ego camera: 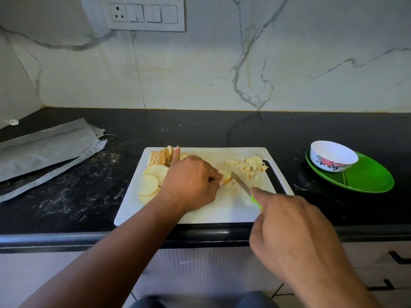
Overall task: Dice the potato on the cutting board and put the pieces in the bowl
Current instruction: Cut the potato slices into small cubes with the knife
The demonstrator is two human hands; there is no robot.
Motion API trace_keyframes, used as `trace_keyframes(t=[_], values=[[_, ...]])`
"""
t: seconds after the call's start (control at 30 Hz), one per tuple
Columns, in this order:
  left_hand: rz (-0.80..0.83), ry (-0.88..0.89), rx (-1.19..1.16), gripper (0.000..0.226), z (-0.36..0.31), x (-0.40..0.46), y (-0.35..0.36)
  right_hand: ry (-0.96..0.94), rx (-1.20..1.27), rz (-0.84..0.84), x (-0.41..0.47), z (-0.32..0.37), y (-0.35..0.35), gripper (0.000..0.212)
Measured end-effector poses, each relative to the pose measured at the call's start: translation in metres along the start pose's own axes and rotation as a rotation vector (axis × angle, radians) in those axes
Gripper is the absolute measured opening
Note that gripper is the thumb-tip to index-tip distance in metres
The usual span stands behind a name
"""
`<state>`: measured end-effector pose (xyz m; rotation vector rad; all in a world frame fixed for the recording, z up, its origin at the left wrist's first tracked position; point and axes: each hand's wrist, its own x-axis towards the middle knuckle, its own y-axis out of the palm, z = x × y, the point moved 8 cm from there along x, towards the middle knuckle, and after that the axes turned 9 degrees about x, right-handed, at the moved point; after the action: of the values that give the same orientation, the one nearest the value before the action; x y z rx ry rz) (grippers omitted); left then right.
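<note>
While the knife works, each thing on the counter sits like this:

Left hand: the left hand [191, 185] pins a small stack of potato slices [225, 176] flat on the cutting board [222, 210], fingertips closed down on it and curled back, which I take as keeping them off the edge.

Right hand: the right hand [291, 230] is wrapped tight round the green handle of the knife [241, 183], forefinger laid along the top to steer; the blade angles in, its tip just beside the held stack.

Uncut slices: a fan of round slices [153, 176] waits at the board's left side, some lying flat, some leaning on edge at the far corner, out of the blade's way.

Diced pieces: a little heap of cubes [251, 166] lies near the board's far right corner by the handle slot (closest to where they must go).

Bowl: the flowered bowl [333, 158] stands on a green plate [364, 176] to the right, well apart from the board, and looks empty.

Nearby: a folded grey cloth [44, 150] lies to the left on the dark counter [200, 130].

In the way: nothing stands between heap and bowl; only the knife hand crosses that path.
</note>
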<state>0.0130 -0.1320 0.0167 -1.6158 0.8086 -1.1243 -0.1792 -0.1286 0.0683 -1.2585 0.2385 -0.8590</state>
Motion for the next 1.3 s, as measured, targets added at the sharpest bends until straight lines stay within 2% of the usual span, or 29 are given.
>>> trace_keyframes(t=[0.17, 0.33, 0.53, 0.77, 0.97, 1.17, 1.3], values=[[-0.023, -0.012, -0.006, 0.027, -0.001, -0.004, -0.005, 0.043, 0.017, -0.043, 0.024, -0.003, 0.023, 0.056], [-0.019, -0.034, 0.003, 0.028, 0.002, -0.002, -0.003, 0.018, 0.045, -0.011, 0.011, -0.009, 0.028, 0.062], [-0.004, -0.033, -0.024, 0.027, 0.001, 0.001, -0.001, 0.020, 0.047, 0.083, -0.018, -0.012, 0.007, 0.060], [-0.042, -0.024, -0.005, 0.027, 0.001, -0.005, -0.004, 0.032, -0.026, -0.055, 0.015, -0.003, 0.021, 0.062], [-0.030, -0.051, -0.023, 0.024, 0.003, -0.003, -0.003, 0.034, 0.013, 0.010, 0.011, 0.000, 0.039, 0.066], [-0.032, -0.043, -0.041, 0.024, 0.006, -0.001, 0.000, 0.037, 0.020, 0.125, -0.023, 0.000, 0.016, 0.066], [-0.084, -0.042, 0.001, 0.026, 0.004, -0.006, -0.006, 0.013, -0.038, -0.036, -0.003, 0.008, 0.011, 0.065]])
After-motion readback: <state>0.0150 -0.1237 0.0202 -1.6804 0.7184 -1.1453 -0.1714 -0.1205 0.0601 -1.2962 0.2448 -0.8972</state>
